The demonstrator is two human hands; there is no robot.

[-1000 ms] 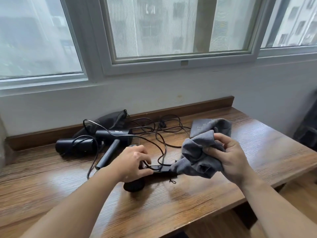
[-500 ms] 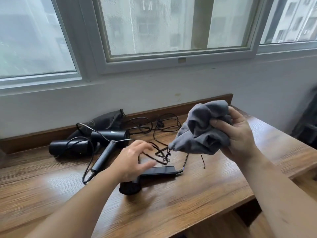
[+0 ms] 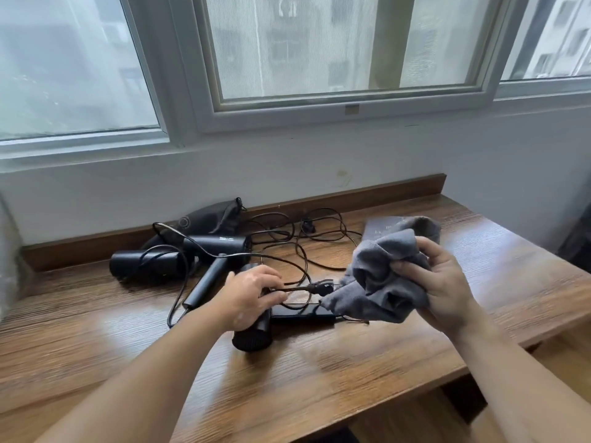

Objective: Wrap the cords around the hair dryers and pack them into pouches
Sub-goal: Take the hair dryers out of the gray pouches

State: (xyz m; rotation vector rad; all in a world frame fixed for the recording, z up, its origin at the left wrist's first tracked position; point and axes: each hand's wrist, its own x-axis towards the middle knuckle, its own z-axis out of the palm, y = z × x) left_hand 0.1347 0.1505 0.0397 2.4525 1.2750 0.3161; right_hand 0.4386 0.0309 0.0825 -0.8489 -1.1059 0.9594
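A black hair dryer (image 3: 256, 330) lies on the wooden table (image 3: 319, 378) near me, its handle pointing right. My left hand (image 3: 249, 294) rests over its body and pinches the black cord (image 3: 294, 287) near the plug (image 3: 319, 287). My right hand (image 3: 438, 286) grips a bunched grey pouch (image 3: 380, 282) just above the dryer's handle. Two more black dryers (image 3: 147, 266) (image 3: 217, 247) lie farther back at the left, with loose cords (image 3: 303, 238) tangled behind them. A black pouch (image 3: 208, 219) rests against the back ledge.
Another flat grey pouch (image 3: 383, 227) lies behind the one I hold. The table ends at a wooden ledge (image 3: 383, 193) under the white wall and windows. A dark object (image 3: 579, 244) sits at the far right, off the table.
My right hand has lowered the grey pouch back toward the dryer's handle. My left hand has closed its fingers on the cord near the plug.
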